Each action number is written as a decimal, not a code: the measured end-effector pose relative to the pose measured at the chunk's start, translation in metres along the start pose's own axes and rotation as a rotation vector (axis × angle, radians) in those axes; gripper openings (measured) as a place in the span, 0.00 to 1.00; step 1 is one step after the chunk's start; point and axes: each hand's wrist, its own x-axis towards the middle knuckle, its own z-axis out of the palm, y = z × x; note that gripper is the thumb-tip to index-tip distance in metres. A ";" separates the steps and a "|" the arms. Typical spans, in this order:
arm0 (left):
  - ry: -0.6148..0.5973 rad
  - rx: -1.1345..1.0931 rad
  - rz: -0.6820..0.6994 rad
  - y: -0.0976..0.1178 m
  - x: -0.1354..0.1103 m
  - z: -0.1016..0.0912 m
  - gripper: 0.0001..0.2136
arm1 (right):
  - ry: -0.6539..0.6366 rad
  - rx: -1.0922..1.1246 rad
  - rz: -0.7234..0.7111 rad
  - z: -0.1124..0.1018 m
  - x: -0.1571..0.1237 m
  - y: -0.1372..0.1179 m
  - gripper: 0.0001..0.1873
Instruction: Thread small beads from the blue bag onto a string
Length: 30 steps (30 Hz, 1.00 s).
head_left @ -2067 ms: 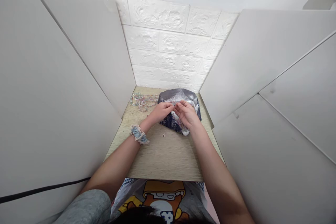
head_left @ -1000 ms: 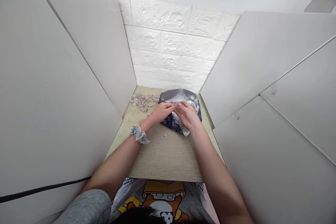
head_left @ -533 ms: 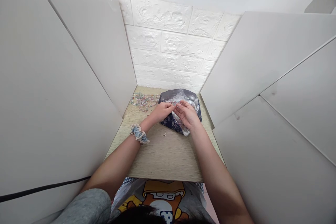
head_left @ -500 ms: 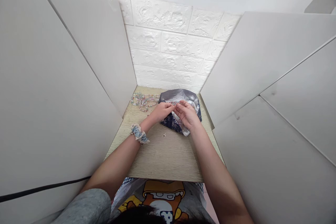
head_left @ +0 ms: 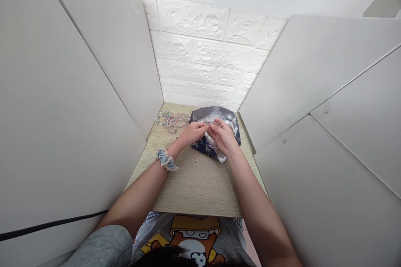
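Over a dark blue bag with a silvery lining (head_left: 205, 147), my two hands meet at the fingertips. My left hand (head_left: 194, 132) has its thumb and fingers pinched together, on something too small to make out. My right hand (head_left: 223, 137) is turned partly palm up, its thumb and index finger pinched at the left fingertips; its other fingers are loosely curled. What lies between them cannot be made out. Small pale pieces show in the bag's opening. Left of the bag lie strings of multicoloured beads (head_left: 171, 121). One tiny silvery piece (head_left: 196, 161) rests on the tabletop nearer me.
The narrow wood-grain table (head_left: 200, 192) sits between grey-white panels on the left (head_left: 103, 41) and right (head_left: 282, 75). A white brick-pattern wall (head_left: 200, 54) stands behind it. A black cable (head_left: 53, 225) runs at the lower left. A blue scrunchie (head_left: 166, 160) circles my left wrist.
Hardly anything differs. Both hands stay over the bag with fingertips together, and the right fingers shift very slightly.
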 end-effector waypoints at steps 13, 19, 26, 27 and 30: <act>-0.034 -0.136 -0.035 0.004 -0.003 -0.001 0.18 | -0.016 -0.257 -0.102 -0.001 0.001 -0.003 0.24; -0.083 -0.226 -0.071 0.000 -0.001 -0.002 0.20 | -0.008 -0.448 -0.206 0.002 -0.003 -0.007 0.25; -0.054 -0.236 -0.060 0.003 -0.003 0.000 0.13 | 0.070 -0.882 -0.410 -0.009 0.000 -0.010 0.23; -0.039 -0.237 -0.068 0.005 -0.004 0.000 0.12 | 0.132 -1.056 -0.478 -0.011 -0.001 -0.011 0.19; 0.056 -0.228 -0.085 0.009 -0.004 -0.001 0.10 | 0.279 -1.581 -0.604 -0.019 -0.002 -0.012 0.14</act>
